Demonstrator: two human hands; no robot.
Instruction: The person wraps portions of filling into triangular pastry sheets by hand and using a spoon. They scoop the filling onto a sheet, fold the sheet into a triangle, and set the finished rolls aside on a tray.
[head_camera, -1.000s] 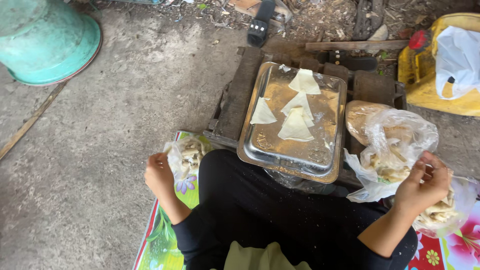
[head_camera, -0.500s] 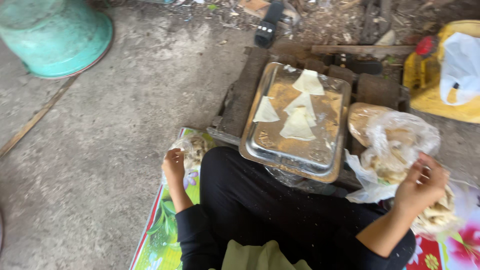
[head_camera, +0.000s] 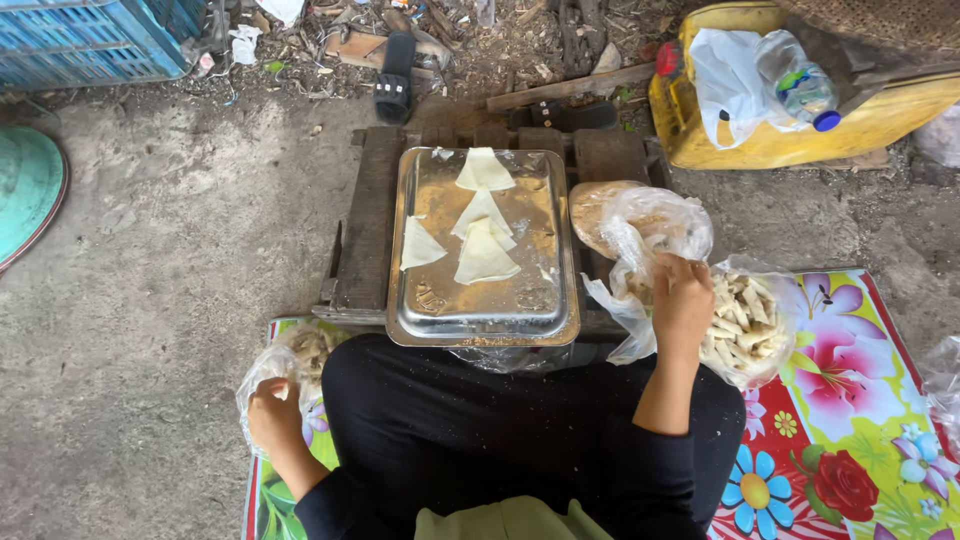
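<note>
Plastic bag (head_camera: 268, 372) of pale pieces at the floral mat's (head_camera: 850, 420) left edge, left hand (head_camera: 272, 418) closed on it. Right hand (head_camera: 682, 305) grips second bag (head_camera: 745, 320), right of metal tray (head_camera: 484, 250).

The left hand (head_camera: 272, 418) sinks into a clear bag (head_camera: 285, 365), so its fingers (and its grip) cannot be made out. The teal tub (head_camera: 28, 185) and blue crate (head_camera: 90, 40) run off the frame's edge. The right hand's (head_camera: 682, 305) fingertips vanish among crumpled plastic (head_camera: 650, 225).
</note>
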